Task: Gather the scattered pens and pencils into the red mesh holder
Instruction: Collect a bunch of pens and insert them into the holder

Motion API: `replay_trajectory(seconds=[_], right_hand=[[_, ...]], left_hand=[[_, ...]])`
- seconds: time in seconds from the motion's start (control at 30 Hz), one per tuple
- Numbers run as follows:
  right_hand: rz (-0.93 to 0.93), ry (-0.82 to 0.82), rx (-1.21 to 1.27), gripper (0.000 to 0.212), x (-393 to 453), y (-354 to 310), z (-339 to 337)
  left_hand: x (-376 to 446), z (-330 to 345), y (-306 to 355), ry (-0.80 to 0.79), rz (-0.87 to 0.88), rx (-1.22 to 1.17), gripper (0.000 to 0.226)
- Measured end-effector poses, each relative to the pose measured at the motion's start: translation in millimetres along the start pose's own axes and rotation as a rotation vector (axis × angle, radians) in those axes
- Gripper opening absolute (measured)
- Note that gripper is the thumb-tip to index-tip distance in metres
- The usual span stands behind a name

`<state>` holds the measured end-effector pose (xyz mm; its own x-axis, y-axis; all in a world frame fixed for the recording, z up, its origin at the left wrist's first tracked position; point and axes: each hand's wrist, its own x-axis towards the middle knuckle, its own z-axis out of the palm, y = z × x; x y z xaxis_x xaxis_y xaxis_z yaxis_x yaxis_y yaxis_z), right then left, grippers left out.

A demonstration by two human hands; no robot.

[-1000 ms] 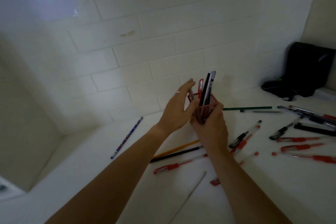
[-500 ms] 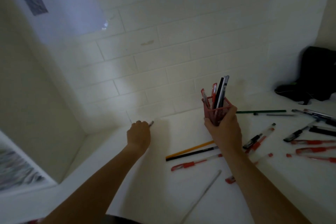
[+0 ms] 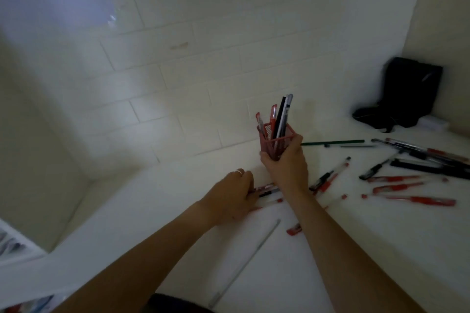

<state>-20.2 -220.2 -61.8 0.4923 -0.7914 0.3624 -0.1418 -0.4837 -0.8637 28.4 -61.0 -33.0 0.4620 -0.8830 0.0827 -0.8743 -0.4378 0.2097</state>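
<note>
- Head view: a person's right hand is wrapped tight around the lower half of a red mesh holder, a square wire cup held just above a white counter near the tiled wall.
- Several pens, red, black and grey, stand upright in the holder, their tops well above its rim.
- The left hand, a ring on one finger, lies knuckles-up on the counter, fingers curled over a small bunch of pens that pass under the right wrist; whether it has clamped them or only covers them cannot be told through the blur.
- A thin pale rod lies diagonally on bare counter between the forearms, with a red cap beside the right forearm.
- To the right, loose pens are scattered: a green pencil close to the wall, a clear pen with a black grip, and a cluster of red-grip pens and black pens toward the edge of view.
- A black bag slumps in the far right corner.
- The counter is smooth and matt; the left stretch, toward a recessed corner, lies open.
</note>
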Motion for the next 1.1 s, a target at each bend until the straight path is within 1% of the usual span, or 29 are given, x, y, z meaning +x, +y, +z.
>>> replay_trajectory(seconds=[0.1,0.13,0.17,0.3,0.37,0.43,0.53,0.6,0.73,0.8,0.87,0.93,1.0,1.1], right_hand=[[0.039,-0.044,0.018,0.077,3,-2,-3],[0.047,-0.058,0.02,0.077,4,-3,-4],[0.049,-0.07,0.016,0.077,5,-5,-5],[0.061,-0.123,-0.016,0.082,9,-11,-14],[0.075,-0.155,-0.066,0.082,9,-12,-19],[0.087,-0.188,-0.104,0.081,9,-10,-24],[0.082,-0.204,-0.101,0.086,10,-8,-30],[0.072,-0.205,-0.125,0.09,12,-8,-33],[0.048,-0.212,-0.143,0.095,11,-5,-34],[0.04,-0.201,-0.145,0.094,9,-3,-34],[0.022,-0.179,-0.154,0.091,6,0,-33],[-0.011,-0.136,-0.167,0.087,2,3,-32],[-0.042,-0.083,-0.184,0.084,-2,5,-29],[-0.047,-0.049,-0.21,0.083,-4,6,-25]], left_hand=[[2,0,-1,-0.081,-0.039,0.035,0.045],[4,-2,-2,-0.114,-0.061,0.033,0.051],[5,-4,-2,-0.132,-0.08,0.021,0.053],[11,-10,7,-0.188,-0.086,0.013,0.038],[11,-13,13,-0.231,-0.071,0.055,0.031],[11,-13,18,-0.219,-0.039,0.142,0.027],[10,-8,19,-0.131,0.017,0.332,0.021],[9,-7,17,-0.077,0.041,0.395,0.023],[9,-5,6,-0.016,0.047,0.369,0.023],[6,-6,-2,0.011,0.046,0.336,0.024],[2,-16,-7,0.078,0.041,0.302,0.027],[0,-36,-6,0.177,0.028,0.25,0.028],[5,-69,3,0.313,-0.004,0.17,0.021],[27,-124,25,0.601,-0.041,0.01,0.011]])
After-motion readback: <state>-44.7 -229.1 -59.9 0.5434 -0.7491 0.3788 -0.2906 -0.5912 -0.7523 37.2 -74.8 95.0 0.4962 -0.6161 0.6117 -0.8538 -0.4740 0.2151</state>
